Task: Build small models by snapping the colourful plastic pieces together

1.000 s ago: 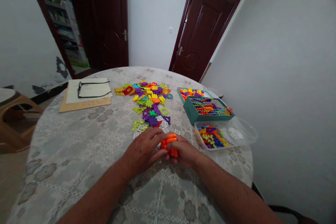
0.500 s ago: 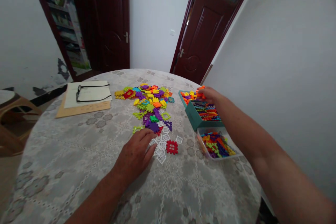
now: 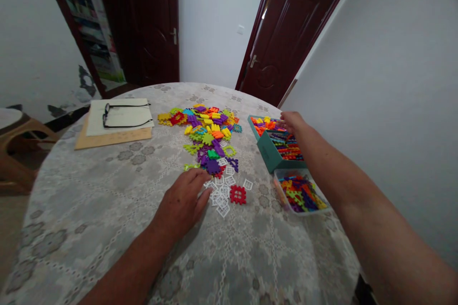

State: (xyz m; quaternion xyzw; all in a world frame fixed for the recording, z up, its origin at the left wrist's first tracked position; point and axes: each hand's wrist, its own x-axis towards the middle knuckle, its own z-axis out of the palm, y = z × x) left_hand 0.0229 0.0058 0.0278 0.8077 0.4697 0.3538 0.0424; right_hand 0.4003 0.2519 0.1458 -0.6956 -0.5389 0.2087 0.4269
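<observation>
My left hand (image 3: 184, 198) rests on the tablecloth with its fingers apart, holding nothing. Its fingertips lie at the edge of a scatter of white plastic lattice window pieces (image 3: 222, 193). Just right of these is a red square toothed building piece (image 3: 238, 195) with a cross-barred centre. My right hand (image 3: 290, 121) reaches over the far right teal tray (image 3: 252, 126) of orange, yellow and purple pieces; its fingers are extended and I see nothing in them. The heap of coloured interlocking pieces (image 3: 207, 126) spreads across the middle of the table.
Nearer on the right stand a teal box (image 3: 266, 155) of colourful strips and a clear plastic container (image 3: 282, 200) of mixed pieces. Black-framed glasses (image 3: 129, 105) lie on paper (image 3: 95, 116) at the left. A plastic stool (image 3: 21, 147) stands beyond the table's left edge.
My right hand carried an orange block bundle from in front of me to the far tray and let it go. My left hand came off it and settled beside the white lattice pieces.
</observation>
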